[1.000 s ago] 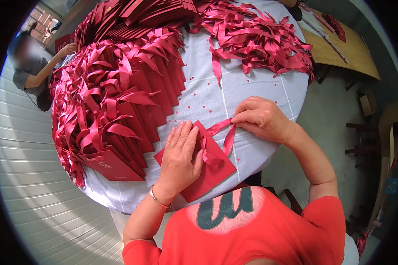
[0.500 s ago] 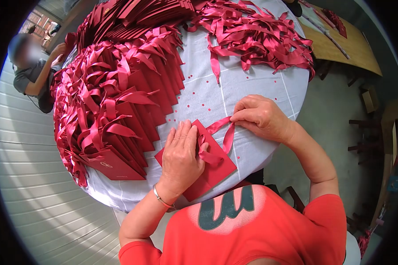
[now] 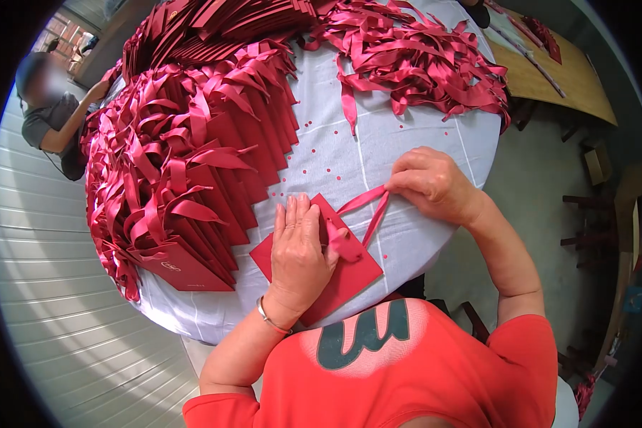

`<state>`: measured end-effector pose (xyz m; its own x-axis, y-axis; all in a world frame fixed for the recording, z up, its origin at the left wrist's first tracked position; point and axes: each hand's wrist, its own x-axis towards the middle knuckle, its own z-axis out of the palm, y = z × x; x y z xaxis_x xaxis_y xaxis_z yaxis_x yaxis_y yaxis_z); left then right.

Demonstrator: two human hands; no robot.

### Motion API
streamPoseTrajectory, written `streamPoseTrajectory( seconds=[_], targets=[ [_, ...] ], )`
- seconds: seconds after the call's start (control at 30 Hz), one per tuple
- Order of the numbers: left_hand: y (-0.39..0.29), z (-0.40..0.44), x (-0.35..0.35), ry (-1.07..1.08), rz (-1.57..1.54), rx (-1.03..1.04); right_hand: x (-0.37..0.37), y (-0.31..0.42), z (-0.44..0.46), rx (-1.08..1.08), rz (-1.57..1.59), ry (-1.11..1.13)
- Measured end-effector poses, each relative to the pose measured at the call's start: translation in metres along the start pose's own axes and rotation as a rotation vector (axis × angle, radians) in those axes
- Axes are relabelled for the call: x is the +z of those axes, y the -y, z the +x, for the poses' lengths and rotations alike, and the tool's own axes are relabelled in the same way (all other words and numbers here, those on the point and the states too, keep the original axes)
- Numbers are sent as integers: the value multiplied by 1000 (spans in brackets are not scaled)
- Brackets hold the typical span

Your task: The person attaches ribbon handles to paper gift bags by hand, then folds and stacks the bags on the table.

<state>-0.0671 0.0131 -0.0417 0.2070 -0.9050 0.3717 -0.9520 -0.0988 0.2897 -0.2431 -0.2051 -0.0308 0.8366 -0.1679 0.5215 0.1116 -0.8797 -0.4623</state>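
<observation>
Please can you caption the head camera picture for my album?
Left hand pins a red bag, right hand pinches pink ribbon.

A small packing workshop is suggested: stacks of red bags [image 3: 246,146] and a heap of ribbons [image 3: 414,60] are spread across a cloth-covered table [image 3: 328,153]; a wooden table [image 3: 549,78] and a seated co-worker [image 3: 50,125] are seen beyond its edges.

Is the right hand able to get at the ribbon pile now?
Probably yes: only tablecloth and small dots lie between the right hand and the ribbon pile, though it would first release its held ribbon.
</observation>
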Motion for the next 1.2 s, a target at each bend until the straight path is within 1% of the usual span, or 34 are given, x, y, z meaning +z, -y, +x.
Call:
streamPoseTrajectory(
  seconds=[0.17,0.53,0.67,0.73,0.77,0.83,0.87,0.97,1.1,1.17,1.2],
  targets=[
    [-1,1,-5,29,-6,29,-6,1,-6,59,5,17],
    [-2,-1,-8,61,-4,73,-6,-4,-5,-54,-62,0],
    [-1,-1,-6,47,-7,96,-6,-6,-9,-47,-37,-14],
    [-1,-2,-6,47,-2,91,-7,-5,-11,29,84,-13],
    [-1,-2,-6,49,4,75,-11,-4,-12,28,73,-13],
    [-2,-2,-5,45,6,79,-21,-1,-20,191,183,-83],
    [-2,-2,-6,51,15,76,-24,-1,-24,194,174,-81],
    [-4,0,-8,56,21,76,-23,-4,-33,335,110,-251],
    [-5,1,-11,54,33,72,-18,12,-29,401,86,-226],
    [-6,1,-12,55,36,70,-14,21,-23,295,-53,-165],
    [-6,1,-13,56,41,66,-15,26,-20,331,-120,-113]
  ],
)
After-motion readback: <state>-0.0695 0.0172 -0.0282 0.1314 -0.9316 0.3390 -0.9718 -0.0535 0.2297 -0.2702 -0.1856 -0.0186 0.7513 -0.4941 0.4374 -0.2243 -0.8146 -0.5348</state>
